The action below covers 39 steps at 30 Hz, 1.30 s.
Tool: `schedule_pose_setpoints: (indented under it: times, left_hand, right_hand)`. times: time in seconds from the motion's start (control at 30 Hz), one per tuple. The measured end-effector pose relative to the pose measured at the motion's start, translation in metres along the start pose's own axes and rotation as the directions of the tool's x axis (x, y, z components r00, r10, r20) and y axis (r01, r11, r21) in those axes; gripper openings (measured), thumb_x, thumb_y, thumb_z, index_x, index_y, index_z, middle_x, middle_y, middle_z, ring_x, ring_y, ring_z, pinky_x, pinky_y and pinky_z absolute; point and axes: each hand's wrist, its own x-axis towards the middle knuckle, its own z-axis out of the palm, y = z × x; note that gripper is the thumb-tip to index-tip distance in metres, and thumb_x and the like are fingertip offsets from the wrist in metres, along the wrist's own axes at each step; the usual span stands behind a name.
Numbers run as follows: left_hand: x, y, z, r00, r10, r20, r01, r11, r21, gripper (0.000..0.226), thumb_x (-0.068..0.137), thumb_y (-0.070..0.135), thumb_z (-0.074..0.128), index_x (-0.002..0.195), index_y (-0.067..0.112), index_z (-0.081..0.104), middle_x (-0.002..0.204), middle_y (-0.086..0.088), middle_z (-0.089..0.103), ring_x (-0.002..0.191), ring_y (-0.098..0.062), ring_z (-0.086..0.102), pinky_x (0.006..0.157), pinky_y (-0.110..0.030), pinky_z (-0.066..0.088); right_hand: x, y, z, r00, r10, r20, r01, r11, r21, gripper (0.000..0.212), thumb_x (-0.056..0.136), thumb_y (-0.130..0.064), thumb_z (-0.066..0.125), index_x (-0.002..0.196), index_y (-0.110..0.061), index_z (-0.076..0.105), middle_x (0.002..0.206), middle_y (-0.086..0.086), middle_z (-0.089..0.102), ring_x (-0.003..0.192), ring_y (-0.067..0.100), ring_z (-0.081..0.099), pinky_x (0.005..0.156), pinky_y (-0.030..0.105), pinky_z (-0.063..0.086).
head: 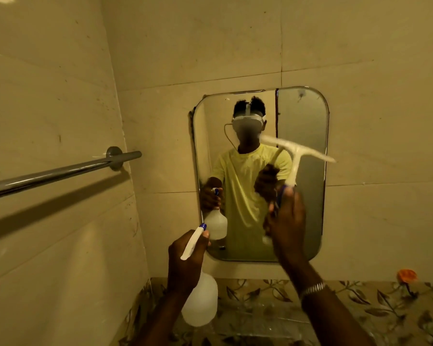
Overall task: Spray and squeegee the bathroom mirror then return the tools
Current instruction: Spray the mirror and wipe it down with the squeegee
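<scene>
Both hands raised at the bathroom mirror, a tool in each.

The mirror (303, 116), a rounded rectangle, hangs on the tiled wall. In front of its lower right part, the right hand (286, 221) is closed around the handle of a white squeegee (294, 156); its blade is tilted across the mirror's upper right area, and whether it touches the glass cannot be told. Just left of the mirror's lower left corner, the left hand (185, 260) is clamped on the neck of a translucent spray bottle (200, 300), nozzle aimed at the mirror. Well left of the mirror, a chrome towel bar (60, 172) juts from the side wall.
</scene>
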Motion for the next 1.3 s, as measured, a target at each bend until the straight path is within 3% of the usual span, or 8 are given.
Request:
schedule_pose_setpoints:
  times: [0.2, 0.43, 0.67, 0.77, 0.93, 1.0, 1.13, 1.3]
  left_hand:
    - [0.028, 0.011, -0.011, 0.999, 0.037, -0.008, -0.038, 0.998, -0.04, 0.041, 0.096, 0.041, 0.061, 0.095, 0.003, 0.076, 0.08, -0.008, 0.076, 0.078, -0.019, 0.073, 0.072, -0.034, 0.061]
    - [0.053, 0.013, -0.026, 0.997, 0.047, -0.056, -0.048, 0.999, -0.016, 0.044, 0.089, 0.046, 0.049, 0.089, 0.01, 0.074, 0.078, -0.002, 0.073, 0.077, -0.013, 0.072, 0.074, -0.032, 0.059]
    - [0.051, -0.002, -0.04, 0.994, 0.02, -0.107, -0.016, 0.999, 0.03, 0.037, 0.091, 0.045, 0.055, 0.091, 0.014, 0.075, 0.079, 0.001, 0.075, 0.078, -0.014, 0.073, 0.074, -0.033, 0.061]
    - [0.048, -0.004, -0.043, 0.996, 0.019, -0.092, -0.016, 0.999, 0.041, 0.03, 0.092, 0.045, 0.055, 0.093, 0.02, 0.072, 0.08, 0.002, 0.074, 0.079, -0.014, 0.073, 0.077, -0.037, 0.062]
    - [0.044, -0.002, -0.048, 0.997, 0.034, -0.064, -0.032, 0.999, 0.027, 0.027, 0.094, 0.042, 0.056, 0.094, 0.02, 0.071, 0.083, -0.007, 0.075, 0.081, -0.023, 0.074, 0.079, -0.047, 0.063]
    - [0.043, -0.001, -0.048, 0.997, 0.044, -0.065, -0.042, 0.999, 0.027, 0.027, 0.094, 0.043, 0.056, 0.094, 0.02, 0.071, 0.083, -0.006, 0.075, 0.081, -0.022, 0.074, 0.079, -0.046, 0.063]
    - [0.044, 0.004, -0.043, 0.995, 0.073, -0.073, -0.072, 0.997, 0.025, 0.02, 0.094, 0.043, 0.055, 0.09, 0.032, 0.071, 0.081, 0.004, 0.075, 0.079, -0.014, 0.073, 0.076, -0.033, 0.062]
    - [0.047, 0.015, -0.029, 0.992, 0.113, -0.065, -0.112, 0.994, 0.015, 0.016, 0.095, 0.043, 0.055, 0.087, 0.041, 0.068, 0.081, 0.008, 0.074, 0.077, -0.01, 0.072, 0.071, -0.024, 0.059]
  right_hand:
    - [0.07, -0.066, 0.086, 1.0, 0.02, -0.009, -0.017, 0.973, 0.231, 0.045, 0.11, -0.047, 0.032, 0.131, -0.012, 0.051, 0.084, 0.008, 0.055, 0.056, 0.01, 0.049, 0.044, 0.023, 0.042]
    - [0.003, -0.032, 0.168, 0.983, 0.011, 0.183, -0.017, 0.999, 0.03, 0.037, 0.107, -0.053, 0.034, 0.115, -0.024, 0.055, 0.088, 0.005, 0.06, 0.081, 0.023, 0.062, 0.079, 0.054, 0.059]
    - [-0.084, 0.093, 0.096, 0.959, 0.084, 0.27, -0.042, 0.986, -0.16, 0.034, 0.105, -0.051, 0.039, 0.105, -0.024, 0.06, 0.074, 0.003, 0.057, 0.064, 0.012, 0.055, 0.059, 0.041, 0.051]
    - [-0.129, 0.147, 0.046, 0.945, 0.198, 0.261, -0.118, 0.949, -0.291, 0.041, 0.098, -0.055, 0.037, 0.103, -0.022, 0.062, 0.068, 0.0, 0.057, 0.055, 0.005, 0.052, 0.05, 0.021, 0.043]
    - [-0.182, 0.216, -0.037, 0.878, 0.466, 0.111, -0.348, 0.779, -0.521, 0.029, 0.106, -0.018, 0.051, 0.119, 0.0, 0.07, 0.104, 0.018, 0.072, 0.096, 0.029, 0.068, 0.076, 0.02, 0.049]
    - [-0.186, 0.215, -0.059, 0.855, 0.515, 0.054, -0.423, 0.755, -0.501, 0.03, 0.106, -0.023, 0.052, 0.119, -0.004, 0.072, 0.111, 0.018, 0.074, 0.103, 0.032, 0.067, 0.085, 0.025, 0.052]
    - [-0.142, 0.155, -0.07, 0.945, 0.284, 0.161, -0.164, 0.84, -0.518, 0.042, 0.093, -0.06, 0.042, 0.088, -0.026, 0.067, 0.064, -0.005, 0.063, 0.064, 0.016, 0.063, 0.054, 0.022, 0.043]
    - [-0.017, 0.038, -0.026, 0.91, -0.148, 0.387, 0.327, 0.831, -0.451, 0.034, 0.103, -0.053, 0.044, 0.091, -0.028, 0.064, 0.067, -0.01, 0.063, 0.054, 0.007, 0.058, 0.046, 0.02, 0.042]
